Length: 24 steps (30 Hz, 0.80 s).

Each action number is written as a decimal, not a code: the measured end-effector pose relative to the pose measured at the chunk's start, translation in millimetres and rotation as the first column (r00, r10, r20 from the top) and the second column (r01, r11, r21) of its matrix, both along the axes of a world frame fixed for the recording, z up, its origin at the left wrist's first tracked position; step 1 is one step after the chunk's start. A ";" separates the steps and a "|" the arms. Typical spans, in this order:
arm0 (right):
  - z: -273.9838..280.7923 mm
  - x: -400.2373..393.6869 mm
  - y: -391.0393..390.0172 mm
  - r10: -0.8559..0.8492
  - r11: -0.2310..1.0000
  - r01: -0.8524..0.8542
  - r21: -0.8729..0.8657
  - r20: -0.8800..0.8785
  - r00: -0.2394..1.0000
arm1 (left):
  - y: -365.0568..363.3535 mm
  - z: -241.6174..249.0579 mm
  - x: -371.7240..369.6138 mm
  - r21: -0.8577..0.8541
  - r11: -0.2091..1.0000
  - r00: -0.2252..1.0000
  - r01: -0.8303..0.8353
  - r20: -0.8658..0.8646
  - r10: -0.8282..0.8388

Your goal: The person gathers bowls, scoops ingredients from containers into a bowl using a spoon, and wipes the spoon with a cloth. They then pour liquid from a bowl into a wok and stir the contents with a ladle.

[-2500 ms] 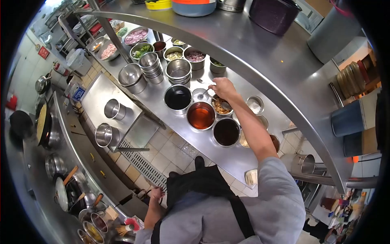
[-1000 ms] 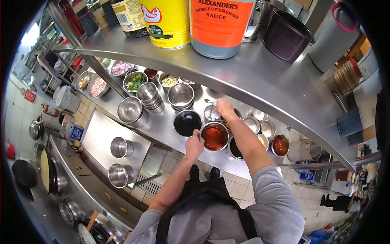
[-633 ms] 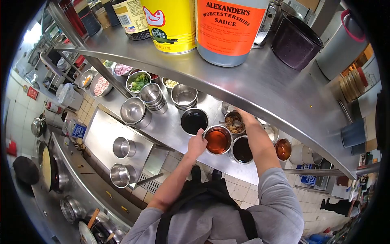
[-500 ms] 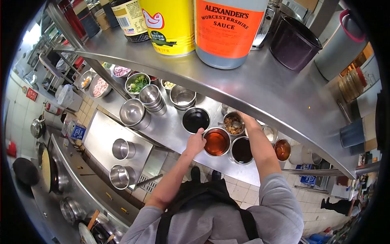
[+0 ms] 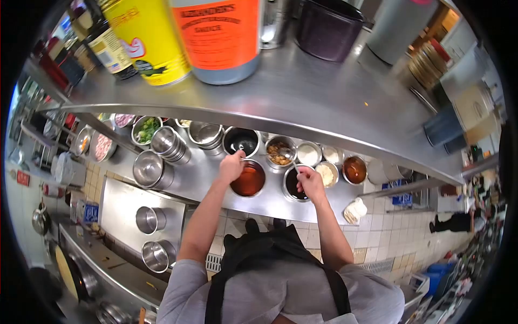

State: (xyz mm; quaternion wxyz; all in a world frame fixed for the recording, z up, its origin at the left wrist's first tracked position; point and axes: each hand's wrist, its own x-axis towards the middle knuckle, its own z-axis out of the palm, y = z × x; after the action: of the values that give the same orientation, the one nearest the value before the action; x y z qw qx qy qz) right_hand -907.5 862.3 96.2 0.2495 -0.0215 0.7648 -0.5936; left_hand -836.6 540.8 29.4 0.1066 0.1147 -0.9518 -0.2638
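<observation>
My left hand (image 5: 232, 166) is closed at the near rim of a metal pot of black liquid (image 5: 243, 140), beside a pot of amber-red liquid (image 5: 249, 181). Pale glints show on the black surface. Over a second pot of dark sauce (image 5: 293, 186) hovers my right hand (image 5: 311, 182), fingers curled together; what lies in its grip is hidden. Behind it stands a pot of brown chunky food (image 5: 278, 156) with a spoon resting inside.
Pots of pale contents (image 5: 309, 154) and a red-brown sauce (image 5: 354, 169) stand to the right, with a white cloth (image 5: 355, 209) on the counter edge. Stacked metal pots (image 5: 151, 169) are left. A steel shelf (image 5: 302, 102) overhangs the counter. Another person (image 5: 453, 222) is far right.
My right hand has come back from the pot of brown chunky food to the dark sauce pot. The left hand stays around the rims of the black and amber pots. The view has shifted.
</observation>
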 end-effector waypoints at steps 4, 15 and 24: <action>-10.4 54.3 42.6 0.022 0.995 -0.013 0.095 -0.094 0.995 | -14.3 18.5 -16.0 -0.002 0.999 0.988 0.038 0.153 -0.037; -49.3 89.8 106.0 -0.456 0.890 0.456 -0.031 -0.106 0.883 | -23.1 40.0 -47.2 -0.136 0.990 0.966 0.024 0.259 0.013; -50.9 66.1 76.4 -0.459 0.873 0.459 -0.161 0.041 0.887 | 60.1 -10.8 56.0 0.655 0.750 0.994 -0.096 0.103 0.037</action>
State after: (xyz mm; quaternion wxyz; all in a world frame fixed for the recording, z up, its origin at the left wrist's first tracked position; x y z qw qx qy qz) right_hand -841.4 938.7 45.4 0.0995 0.1403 0.6956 -0.6976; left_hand -780.6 600.9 18.6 0.0288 0.1897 -0.7968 -0.5730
